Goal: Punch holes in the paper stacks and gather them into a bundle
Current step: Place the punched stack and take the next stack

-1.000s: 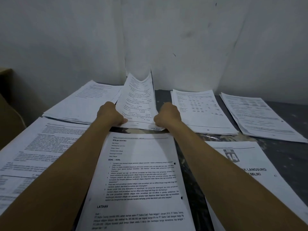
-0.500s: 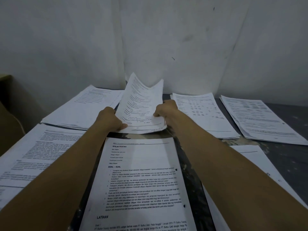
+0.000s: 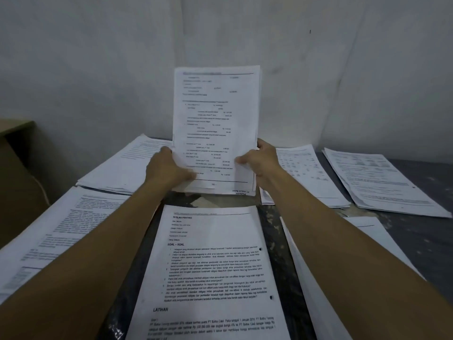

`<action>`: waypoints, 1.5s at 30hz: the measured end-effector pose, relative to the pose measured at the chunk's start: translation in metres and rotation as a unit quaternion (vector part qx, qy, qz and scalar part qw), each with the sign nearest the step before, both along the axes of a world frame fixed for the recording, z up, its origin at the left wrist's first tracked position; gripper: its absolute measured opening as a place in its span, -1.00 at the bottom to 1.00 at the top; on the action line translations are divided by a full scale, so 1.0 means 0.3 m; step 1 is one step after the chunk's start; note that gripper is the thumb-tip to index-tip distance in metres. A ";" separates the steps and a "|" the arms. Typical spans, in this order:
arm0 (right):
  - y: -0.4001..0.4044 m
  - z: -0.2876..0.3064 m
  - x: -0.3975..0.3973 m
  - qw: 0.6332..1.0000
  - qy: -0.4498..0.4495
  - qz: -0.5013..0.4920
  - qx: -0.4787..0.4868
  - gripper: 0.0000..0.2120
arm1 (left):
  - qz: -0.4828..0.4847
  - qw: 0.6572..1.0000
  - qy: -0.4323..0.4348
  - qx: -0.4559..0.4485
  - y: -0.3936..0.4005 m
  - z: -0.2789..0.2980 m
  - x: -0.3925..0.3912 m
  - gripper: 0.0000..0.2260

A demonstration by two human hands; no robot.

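A stack of printed pages [image 3: 215, 114] stands upright above the back of the dark table [image 3: 421, 231]. My left hand [image 3: 169, 169] grips its lower left edge and my right hand [image 3: 259, 163] grips its lower right edge, thumbs on the front page. Directly below, nearer me, lies a punched stack [image 3: 213, 271] headed "ISTILAH PENTING", with two holes on its right margin. No hole punch is in view.
More paper stacks lie around: far left [image 3: 122, 168], near left [image 3: 54, 234], back centre-right [image 3: 304, 175], far right [image 3: 380, 182] and near right [image 3: 343, 266]. A white wall rises behind the table. A brown cardboard box [image 3: 17, 168] stands at the left.
Both hands have lifted the stack from a curled, low tilt over the table to a flat upright position facing me. The other stacks have not moved.
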State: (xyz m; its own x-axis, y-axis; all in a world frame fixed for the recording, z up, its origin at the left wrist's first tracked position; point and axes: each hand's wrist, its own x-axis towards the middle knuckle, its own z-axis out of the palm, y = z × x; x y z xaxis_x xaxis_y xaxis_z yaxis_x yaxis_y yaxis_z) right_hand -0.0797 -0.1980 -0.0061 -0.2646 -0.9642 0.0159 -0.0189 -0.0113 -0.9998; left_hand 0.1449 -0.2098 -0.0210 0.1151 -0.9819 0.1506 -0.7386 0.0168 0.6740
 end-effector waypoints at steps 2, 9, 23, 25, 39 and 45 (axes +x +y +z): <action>0.017 0.021 -0.021 1.000 -0.001 0.002 -0.011 -0.59 | -0.001 0.996 0.065 -0.056 -0.005 0.047 -0.003 -0.29; 0.058 0.080 -0.048 1.000 0.007 0.016 -0.020 -0.61 | -0.077 0.945 0.271 -0.165 0.003 0.195 -0.029 -0.66; 0.080 0.123 -0.009 0.999 0.002 0.002 -0.052 -0.68 | -0.082 0.928 0.315 -0.182 0.056 0.197 0.004 -0.67; 0.079 0.138 -0.001 0.998 0.001 -0.006 -0.060 -0.76 | -0.087 0.925 0.315 -0.194 0.059 0.211 0.004 -0.68; 0.091 0.085 0.002 0.996 0.015 -0.057 -0.071 -0.53 | -0.150 0.910 0.356 -0.151 0.040 0.193 0.026 -0.64; 0.086 0.079 0.038 0.998 0.009 -0.032 -0.058 -0.53 | -0.156 0.909 0.357 -0.148 0.045 0.195 0.018 -0.60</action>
